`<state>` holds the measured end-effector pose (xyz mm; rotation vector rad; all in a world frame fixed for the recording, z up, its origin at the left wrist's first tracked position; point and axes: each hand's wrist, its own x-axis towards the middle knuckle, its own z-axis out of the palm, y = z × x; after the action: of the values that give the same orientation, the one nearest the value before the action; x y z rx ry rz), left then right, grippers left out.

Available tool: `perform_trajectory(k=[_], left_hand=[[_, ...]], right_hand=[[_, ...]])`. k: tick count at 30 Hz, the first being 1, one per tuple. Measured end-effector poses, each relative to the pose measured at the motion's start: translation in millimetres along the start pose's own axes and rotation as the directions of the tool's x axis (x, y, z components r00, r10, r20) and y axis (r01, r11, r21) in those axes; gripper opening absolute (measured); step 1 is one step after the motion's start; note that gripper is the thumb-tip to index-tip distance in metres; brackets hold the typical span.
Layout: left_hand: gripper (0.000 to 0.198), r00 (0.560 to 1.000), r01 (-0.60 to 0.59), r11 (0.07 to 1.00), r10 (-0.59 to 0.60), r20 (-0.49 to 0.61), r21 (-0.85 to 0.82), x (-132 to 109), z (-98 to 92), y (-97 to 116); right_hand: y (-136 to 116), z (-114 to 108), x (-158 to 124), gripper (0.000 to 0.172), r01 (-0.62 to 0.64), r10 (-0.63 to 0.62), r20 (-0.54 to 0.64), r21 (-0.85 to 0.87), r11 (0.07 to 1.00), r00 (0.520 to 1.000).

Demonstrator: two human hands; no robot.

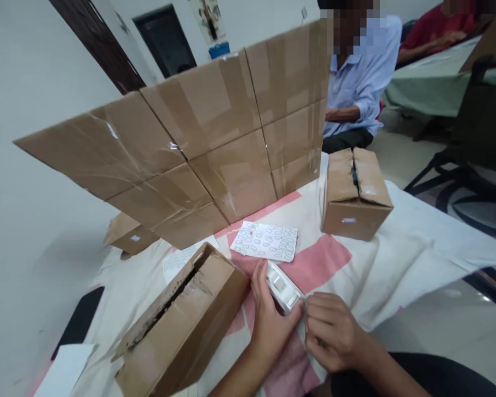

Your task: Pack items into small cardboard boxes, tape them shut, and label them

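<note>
My left hand (268, 311) is wrapped round a small white plastic device (284, 286), thumb at its near end and fingers along its left side. Raised rectangular parts show on the device's top; its exact kind I cannot make out. Just right of the device, my right hand (333, 331) is closed with fingers curled, close to its near right corner. Anything inside those fingers is hidden. Beyond the device lies a white sheet (267, 240) printed with many small outlined shapes.
A tall cardboard panel (227, 165) stands across the table. An open-topped carton (190, 325) is at left, a taped box (357, 215) at right, a smaller box (134, 234) behind. Another printed sheet (182, 259) lies partly hidden. A person (357, 82) sits beyond the panel.
</note>
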<state>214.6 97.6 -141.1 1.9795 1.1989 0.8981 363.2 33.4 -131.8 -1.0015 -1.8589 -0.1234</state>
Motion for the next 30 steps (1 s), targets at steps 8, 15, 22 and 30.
perform_trajectory(k=[8, 15, 22, 30], left_hand=[[0.065, 0.999, 0.017, 0.991, -0.012, 0.032, -0.132, -3, -3.3, -3], [0.076, 0.999, -0.046, 0.998, 0.045, -0.023, -0.035, -1, 6.4, -15], [0.078, 0.991, -0.084, 0.995, 0.089, -0.1, 0.052, 0, 19.0, -27], [0.076, 0.983, -0.106, 0.994, 0.11, -0.145, 0.037, 3, 24.9, -29]], right_hand=[[-6, 4, 5, 0.025, 0.026, -0.025, -0.024, 0.015, 1.0, 0.999], [-7, -5, 2, 0.026, 0.029, -0.032, -0.061, -0.056, 0.998, 0.998], [8, 3, 3, 0.036, 0.145, -0.157, -0.078, -0.14, 0.979, 0.984], [8, 16, 4, 0.036, 0.131, -0.139, -0.067, -0.111, 0.985, 0.988]])
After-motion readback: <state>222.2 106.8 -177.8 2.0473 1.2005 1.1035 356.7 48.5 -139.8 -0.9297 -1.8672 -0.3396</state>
